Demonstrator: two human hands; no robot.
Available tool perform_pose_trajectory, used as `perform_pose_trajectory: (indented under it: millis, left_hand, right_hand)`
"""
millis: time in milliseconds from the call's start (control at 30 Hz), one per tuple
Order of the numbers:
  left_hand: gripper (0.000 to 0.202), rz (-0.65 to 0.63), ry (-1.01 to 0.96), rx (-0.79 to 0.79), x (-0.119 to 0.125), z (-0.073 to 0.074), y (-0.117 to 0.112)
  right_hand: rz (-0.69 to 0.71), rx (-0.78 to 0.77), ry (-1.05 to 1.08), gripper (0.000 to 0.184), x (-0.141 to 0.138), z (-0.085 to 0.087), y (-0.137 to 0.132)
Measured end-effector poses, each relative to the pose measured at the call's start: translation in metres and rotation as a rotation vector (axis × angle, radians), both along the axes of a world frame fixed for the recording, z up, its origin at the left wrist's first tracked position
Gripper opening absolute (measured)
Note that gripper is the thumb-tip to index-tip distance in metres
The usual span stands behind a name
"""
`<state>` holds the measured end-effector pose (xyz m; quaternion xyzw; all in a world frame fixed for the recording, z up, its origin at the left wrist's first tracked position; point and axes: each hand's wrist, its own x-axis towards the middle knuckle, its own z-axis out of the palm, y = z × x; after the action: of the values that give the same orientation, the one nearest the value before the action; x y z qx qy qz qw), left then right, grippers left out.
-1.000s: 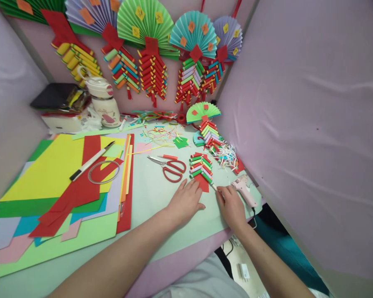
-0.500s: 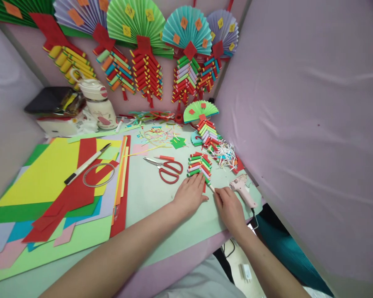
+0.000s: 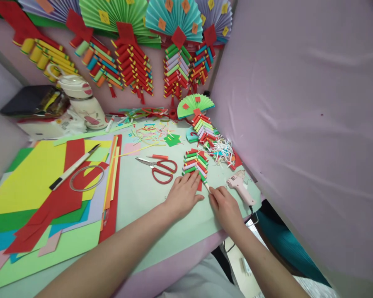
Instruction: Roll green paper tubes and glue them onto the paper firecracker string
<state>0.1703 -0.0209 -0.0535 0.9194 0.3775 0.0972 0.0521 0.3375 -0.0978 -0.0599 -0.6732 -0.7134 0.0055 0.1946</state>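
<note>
Work position: the paper-roll strip lies flat on the table, in front of the person, its rolls set in a chevron pattern on red paper. The left hand lies palm down with fingers extended over the lower end of the strip; it presses and grips nothing. The right hand pinches a thin pale stick between thumb and fingers. The tip of the stick meets the lowest green roll on the right side of the strip.

Containers: a white lidded flask stands at the rear left; its contents are hidden. Beside it, a white box carries a black case, with a crumpled plastic bag against the box. The box interior is not visible.

Markings: the flask bears a red printed motif and small lettering, too small to read. Yellow squares on the hanging green fan carry marks that cannot be read.

Adjacent items: red-handled scissors lie left of the strip. A pale pink glue gun lies to the right of the strip, near the right hand.
</note>
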Motion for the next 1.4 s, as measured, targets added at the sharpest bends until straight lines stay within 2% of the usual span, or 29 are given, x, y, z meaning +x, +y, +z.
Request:
perform_pose_trajectory:
  millis: [233, 567, 1100, 1400]
  left_hand:
    - [0.063, 0.014, 0.007, 0.002, 0.000, -0.002, 0.000]
    - [0.061, 0.027, -0.064, -0.061, -0.004, -0.001, -0.002]
    - [0.057, 0.025, -0.016, -0.006, -0.003, -0.003, -0.001]
    - [0.057, 0.030, -0.004, 0.003, -0.002, -0.003, -0.002]
  right_hand:
    - [-0.008, 0.019, -0.014, 0.027, 0.001, -0.005, 0.001]
    - [0.037, 0.040, 0.115, 0.027, 0.014, -0.003, -0.019]
    - [0.071, 0.006, -0.080, 0.030, 0.010, -0.002, 0.006]
    - [0.103, -0.055, 0.040, 0.028, 0.007, 0.006, 0.013]
